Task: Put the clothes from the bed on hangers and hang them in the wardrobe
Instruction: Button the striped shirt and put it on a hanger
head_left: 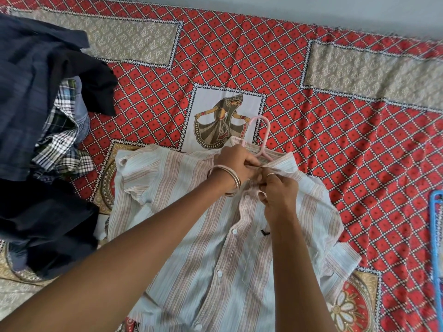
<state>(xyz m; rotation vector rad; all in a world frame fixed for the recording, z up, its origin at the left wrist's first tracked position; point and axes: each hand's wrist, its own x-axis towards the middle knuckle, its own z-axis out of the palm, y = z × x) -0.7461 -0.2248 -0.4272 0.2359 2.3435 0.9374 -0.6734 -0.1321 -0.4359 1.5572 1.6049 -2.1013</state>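
A pale striped shirt (pixel 211 236) lies spread front-up on the bed (pixel 311 97), its collar pointing away from the person and its buttoned placket running down the middle. A pink hanger (pixel 262 137) sits inside the neck, only its hook and a bit of its shoulder showing above the collar, lying on the printed dancer panel (pixel 223 118) of the bedspread. Both hands meet at the collar. The left hand (pixel 236 164), with bangles (pixel 227 180) on the wrist, has its fingers curled and pinches the collar fabric near the top button. The right hand (pixel 279 192), wearing a ring, likewise pinches the shirt's front edge just below, fingers bent tight on the cloth. The two hands touch each other. To the left, a heap of dark and checked clothes (pixel 48 116) rests on the bed, just beside the shirt's sleeve. At the right edge, part of a blue hanger (pixel 435 236) lies on the bedspread, well apart from the shirt.
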